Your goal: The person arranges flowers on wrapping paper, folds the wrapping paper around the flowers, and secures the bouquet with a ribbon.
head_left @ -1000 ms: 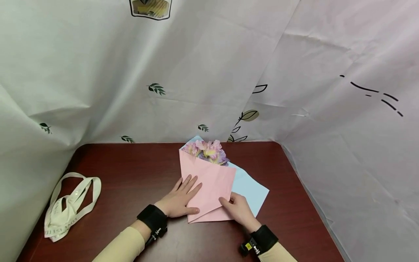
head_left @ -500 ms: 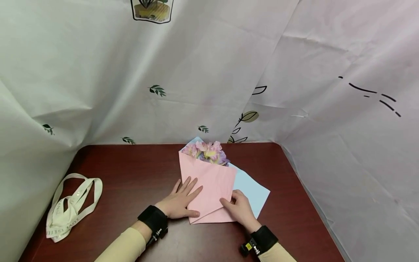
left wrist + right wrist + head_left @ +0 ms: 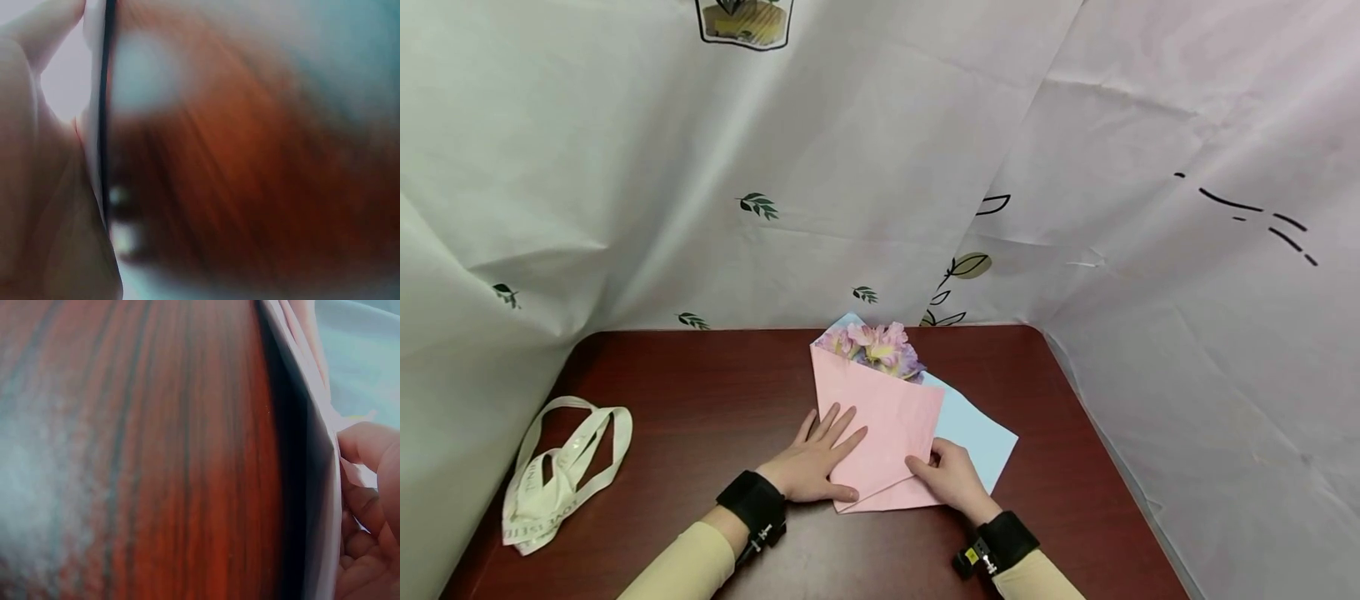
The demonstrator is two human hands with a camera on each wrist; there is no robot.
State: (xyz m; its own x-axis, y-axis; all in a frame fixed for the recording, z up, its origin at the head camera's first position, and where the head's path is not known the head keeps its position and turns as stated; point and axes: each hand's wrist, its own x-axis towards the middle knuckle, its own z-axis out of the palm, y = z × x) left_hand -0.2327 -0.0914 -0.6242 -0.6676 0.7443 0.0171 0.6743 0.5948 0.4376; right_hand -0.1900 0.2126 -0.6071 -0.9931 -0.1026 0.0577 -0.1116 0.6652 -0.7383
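Note:
Pink and blue wrapping paper (image 3: 880, 417) lies folded around a bunch of pink and purple flowers (image 3: 883, 346), whose heads show at the top; any stems are hidden. With fingers spread, my left hand (image 3: 812, 462) rests flat on the pink fold's lower left. At the right edge of that fold my right hand (image 3: 951, 479) pinches the paper between thumb and curled fingers. The right wrist view shows the thumb and fingers (image 3: 369, 487) on the paper's edge. A blue flap (image 3: 973, 433) of the sheet spreads out to the right, beyond the right hand.
A white printed ribbon (image 3: 561, 475) lies in loose loops at the table's left. The dark red wooden table (image 3: 700, 400) ends at the back against a white patterned cloth (image 3: 850, 167). The left wrist view is mostly blurred.
Both hands keep nearly the same place on the paper. The pink fold's right edge has shifted very slightly to the right.

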